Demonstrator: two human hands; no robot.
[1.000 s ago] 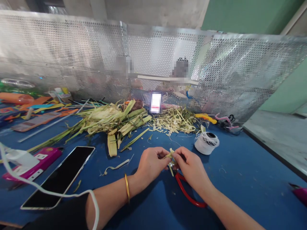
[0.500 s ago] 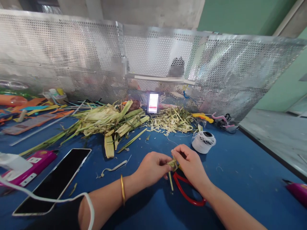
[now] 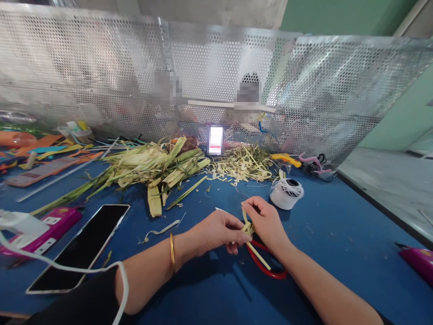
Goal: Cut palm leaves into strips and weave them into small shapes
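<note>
Between my hands is a small woven piece of pale green plant strips, with one strip end hanging down to the right. My left hand pinches it from the left between thumb and fingers. My right hand is closed at its upper side, thumb and forefinger gripping a strip end that stands up. Under the hands on the blue table lie scissors with red handles; their blades are mostly hidden. A thin pale tip shows above my left hand, and I cannot tell what it belongs to.
A white thread spool stands beyond my right hand. Dried leaf stalks and a heap of cut scraps lie at the back, before a perforated metal screen. At left are a phone and a purple power strip with a white cable.
The woven piece has turned, so its hanging strip now points down to the right across the scissors' handles. A strip end now rises toward my right fingertips. The view has tilted slightly.
</note>
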